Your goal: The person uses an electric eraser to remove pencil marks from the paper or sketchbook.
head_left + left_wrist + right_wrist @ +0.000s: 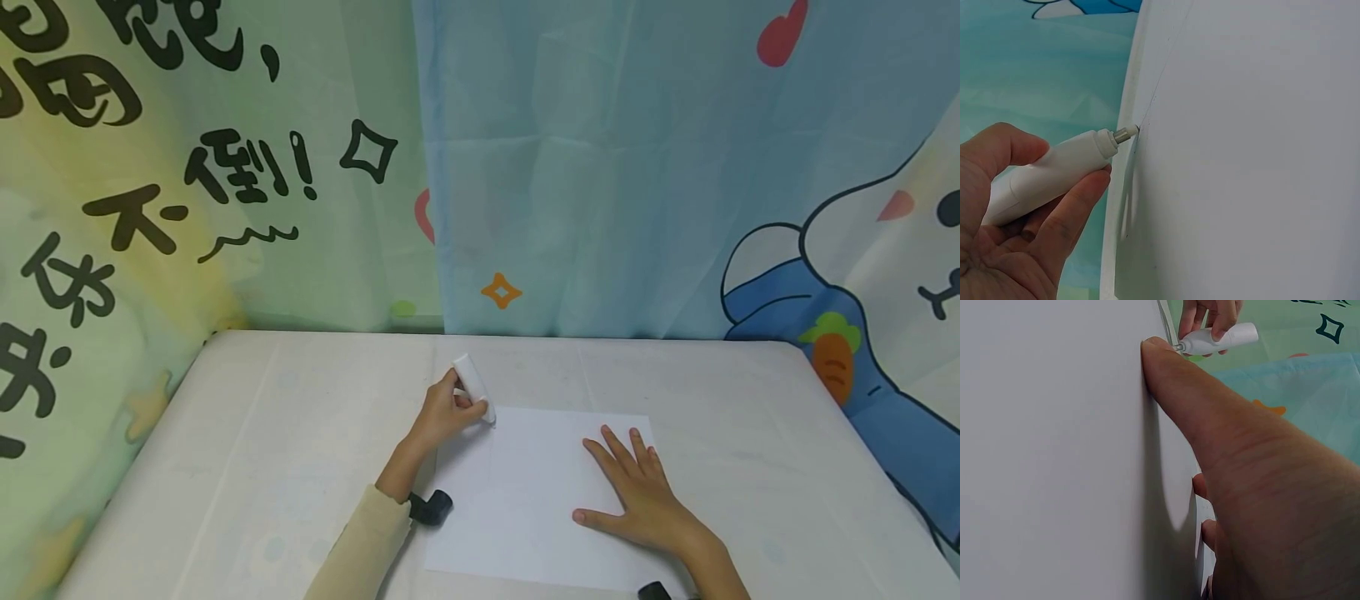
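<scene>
White, smooth plastic makes up the body of the thick, pen-like tool (pixel 474 388) that the left hand (pixel 445 414) grips between its thumb and curled fingers. The body is a plain, rounded barrel crossed by a fine seam towards its rear, and it narrows at the front to a stepped white collar (pixel 1107 144). From that collar comes a slim, silvery metal neck (pixel 1123 135), which ends in a short pale tip (pixel 1134 130); a small dark mark shows right at its end. Seen from the head, the tool leans, its blunt rear pointing up and away, its working end down at the far part of a white sheet of paper (pixel 525 500), towards the left corner. The tip lies at or just over the surface; I cannot tell whether it presses. The paper lies flat on a table (pixel 300 433) covered in white. On its right side the right hand (pixel 633 492) rests palm down with nothing in its grasp, fingers fanned and thumb stretched out sideways towards the middle of the sheet. A pale yellow sleeve (pixel 360 542) covers the left forearm, and a black wrist camera (pixel 431 508) sits just beside that wrist.
</scene>
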`<state>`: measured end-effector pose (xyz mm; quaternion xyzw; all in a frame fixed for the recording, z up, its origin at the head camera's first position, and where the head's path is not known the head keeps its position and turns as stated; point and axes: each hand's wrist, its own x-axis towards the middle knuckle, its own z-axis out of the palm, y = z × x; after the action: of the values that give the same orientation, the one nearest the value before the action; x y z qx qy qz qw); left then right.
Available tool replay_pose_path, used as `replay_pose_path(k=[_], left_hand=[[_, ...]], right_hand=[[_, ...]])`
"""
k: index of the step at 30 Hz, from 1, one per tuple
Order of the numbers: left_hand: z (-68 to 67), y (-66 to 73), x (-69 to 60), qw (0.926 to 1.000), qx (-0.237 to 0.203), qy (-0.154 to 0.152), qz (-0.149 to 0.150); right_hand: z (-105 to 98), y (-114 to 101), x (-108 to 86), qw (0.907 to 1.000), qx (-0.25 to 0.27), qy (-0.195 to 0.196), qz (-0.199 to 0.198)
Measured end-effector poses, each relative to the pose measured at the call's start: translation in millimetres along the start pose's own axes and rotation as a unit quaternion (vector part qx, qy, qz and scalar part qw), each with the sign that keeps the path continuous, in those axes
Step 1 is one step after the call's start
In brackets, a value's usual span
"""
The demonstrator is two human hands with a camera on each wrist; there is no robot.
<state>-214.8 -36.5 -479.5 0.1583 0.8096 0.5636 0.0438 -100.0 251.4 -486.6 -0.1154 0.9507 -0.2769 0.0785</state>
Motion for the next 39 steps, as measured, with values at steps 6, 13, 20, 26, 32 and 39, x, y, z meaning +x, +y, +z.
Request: replay_pose_path(k=[6,13,20,26,32,39], left_hand=[[0.0,0.5,0.9,1.0000,0.000,0.003,0.004],[0.0,-0.6,-0.4,0.9999,-0.014,0.003,0.005],[1.3,-2.8,1.0,0.9996,-0.023,0.004,0.013],[1.6,-2.2,0.5,0.9992,-0.035,0.000,0.020],[1.6,-2.3,0.4,0.9987,-0.040,-0.003,0.030],[1.8,-1.0,0.7,0.9987,-0.042,-0.009,0.029]], right_hand=[[-0.7,-0.7,-0.1,1.0000,0.004,0.000,0.001],[-1.2,-1.3,-0.3,1.0000,0.006,0.000,0.000],[-1.9,-2.0,-0.5,1.0000,0.007,0.004,-0.004],[-1.9,-2.2,-0.2,1.0000,0.006,0.006,-0.005],[-1.7,-2.2,0.1,1.0000,0.003,0.004,-0.004],[-2.1,-2.8,0.4,1.0000,0.007,0.000,0.003]])
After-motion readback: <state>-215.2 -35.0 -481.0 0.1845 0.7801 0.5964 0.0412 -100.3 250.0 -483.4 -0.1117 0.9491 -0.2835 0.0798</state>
